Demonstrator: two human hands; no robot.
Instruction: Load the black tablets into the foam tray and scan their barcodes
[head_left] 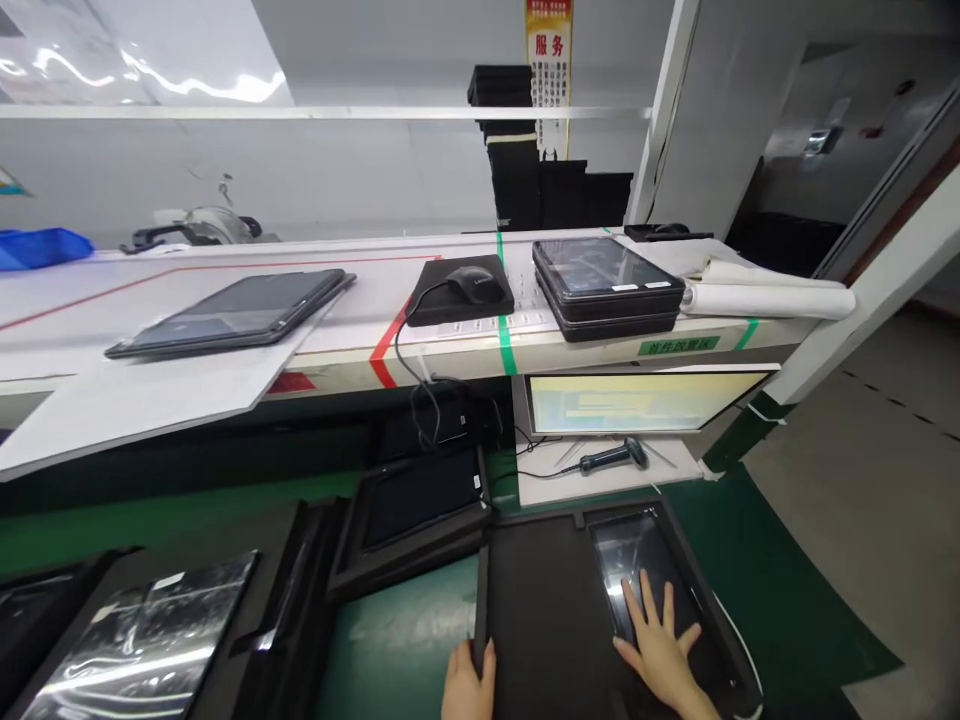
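Observation:
A black foam tray (540, 590) lies on the green bench in front of me. My left hand (466, 685) grips the tray's left rim near its front, the edge between thumb and fingers. In the tray's right recess sits a dark glossy tablet-like panel (626, 545) with light glinting off its left side. My right hand (661, 640) rests on this panel, fingers spread and palm down. The left recess of the tray shows bare black foam.
Left of the tray, another black tray (341, 570) holds a dark panel. Further left lies a film-covered glossy panel (150, 640). Behind are a barcode scanner (611, 457) and a monitor (645, 402). The shelf above carries stacked tablets (607, 285) and a mouse (476, 285).

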